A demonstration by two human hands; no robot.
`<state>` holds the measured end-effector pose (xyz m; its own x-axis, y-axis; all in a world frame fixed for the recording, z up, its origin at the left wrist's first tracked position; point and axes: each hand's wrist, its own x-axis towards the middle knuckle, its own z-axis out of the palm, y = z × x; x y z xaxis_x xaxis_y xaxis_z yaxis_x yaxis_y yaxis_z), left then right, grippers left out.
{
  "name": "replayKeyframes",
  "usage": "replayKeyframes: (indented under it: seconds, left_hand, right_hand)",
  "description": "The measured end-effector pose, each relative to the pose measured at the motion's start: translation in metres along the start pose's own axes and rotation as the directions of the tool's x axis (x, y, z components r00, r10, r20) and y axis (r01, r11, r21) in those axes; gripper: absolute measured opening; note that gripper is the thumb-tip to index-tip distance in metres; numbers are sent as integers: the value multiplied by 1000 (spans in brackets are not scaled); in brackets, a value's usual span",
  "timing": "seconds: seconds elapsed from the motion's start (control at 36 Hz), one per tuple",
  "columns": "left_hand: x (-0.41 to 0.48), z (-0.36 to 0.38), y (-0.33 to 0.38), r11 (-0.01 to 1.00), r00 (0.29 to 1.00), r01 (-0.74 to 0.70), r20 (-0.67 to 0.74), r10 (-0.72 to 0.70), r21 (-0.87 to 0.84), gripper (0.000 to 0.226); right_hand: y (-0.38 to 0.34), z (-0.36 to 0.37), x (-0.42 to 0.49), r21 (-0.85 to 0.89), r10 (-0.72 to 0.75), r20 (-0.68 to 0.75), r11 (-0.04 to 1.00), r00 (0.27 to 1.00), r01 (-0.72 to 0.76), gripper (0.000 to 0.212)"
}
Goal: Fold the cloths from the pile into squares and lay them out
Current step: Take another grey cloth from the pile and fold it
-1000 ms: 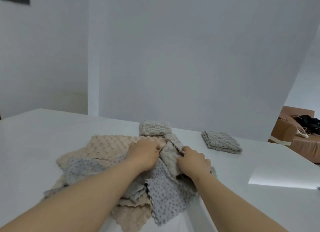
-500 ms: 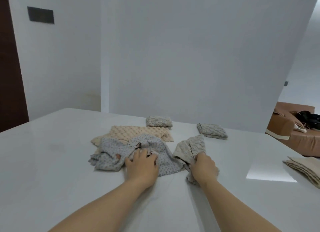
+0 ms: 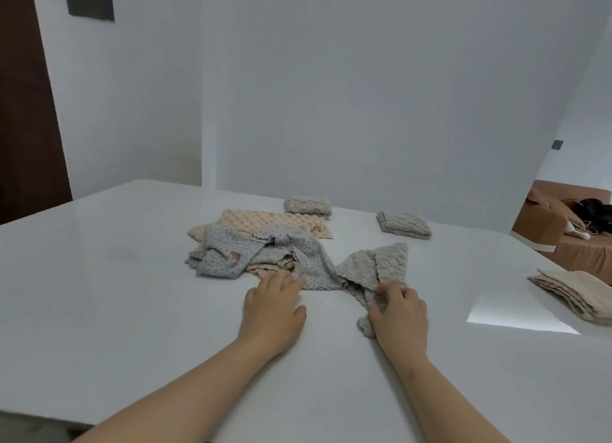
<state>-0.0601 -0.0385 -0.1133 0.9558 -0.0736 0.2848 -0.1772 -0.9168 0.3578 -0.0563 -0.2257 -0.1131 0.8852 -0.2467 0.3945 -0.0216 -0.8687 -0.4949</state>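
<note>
Nearest to me, both bare forearms reach out over the white desk. I have the left hand lying palm down on the desk, its fingers straight and relaxed. They hold nothing, and the tips just touch the near edge of the dotted blue-grey cloth. The right hand is beside it, a little apart. Its fingers curl down onto the grey textured cloth and grip its near part, and a crumpled end pokes out below the palm. From there the grey textured cloth spreads away from me, loosely doubled over, and its left edge meets the dotted blue-grey cloth. Beyond the left hand I see the pile. The dotted blue-grey cloth lies rumpled on top, and a peach cloth with a bumpy weave lies flatter under and behind it. Farther back, the first folded square rests just behind the pile. The second folded square is off to its right, well apart from it. Near the desk's right edge is a stack of beige cloths. Past the desk I see a white wall with a dark plate, a dark door on the left and a brown sofa on the right.
</note>
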Motion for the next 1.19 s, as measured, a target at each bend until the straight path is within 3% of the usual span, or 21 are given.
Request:
replayKeyframes:
  seconds: [0.14,0.25,0.39,0.5,0.56,0.64,0.69,0.78,0.83,0.86,0.92,0.97,1.03,1.11,1.19]
  left_hand:
    - [-1,0,6,992,992,-107,68,102,71,48]
    - [1,-1,10,997,985,-78,152,77,0,59]
    - [1,1,7,988,989,-6,147,29,-152,67]
    - [3,2,1,952,997,-13,68,36,-305,64]
    - [4,1,-1,934,998,-38,36,54,-354,63]
    - [3,0,-2,896,992,-98,33,125,-434,64]
    - [2,-2,-1,849,981,-127,63,185,-513,63]
    - [1,-3,-1,836,965,-155,100,243,-527,57]
    - [2,-2,-2,854,960,-168,115,255,-493,62]
    - [3,0,-3,877,957,-178,130,260,-447,67]
    - [4,3,-3,931,943,-238,164,290,-275,79]
    - [5,7,-3,945,925,-312,197,326,-100,81]
    - [6,5,-1,945,919,-327,225,322,-19,70]
    - [6,2,3,933,914,-355,230,333,61,24]
    - [4,0,4,933,917,-359,192,349,19,5]
  right_hand:
    - [0,3,-1,-34,-11,51,999,999,13,38]
    - [-1,-3,-6,251,4,10,968,1000,-6,34]
    - [-5,-14,-12,577,56,-6,815,998,-42,29]
    - [-14,-22,-14,859,127,30,503,991,-90,34]
    - [-16,-24,-13,948,122,162,256,979,-189,33]
    - [-14,-25,-9,919,-28,371,-129,928,-371,22]
    - [-12,-24,-8,877,-120,430,-183,895,-445,31]
    - [-16,-24,-10,873,-142,457,-116,878,-473,32]
    - [-19,-23,-14,911,-104,411,5,906,-413,26]
    - [-18,-22,-15,922,-60,367,152,928,-355,22]
    - [-14,-20,-17,795,-3,219,581,976,-176,14]
    - [-9,-17,-17,549,17,122,832,992,-82,14]
    - [-7,-17,-16,406,40,123,910,992,-87,30]
    - [-4,-13,-12,180,29,177,982,984,-61,41]
    - [-3,-14,-12,161,39,223,984,974,-77,38]
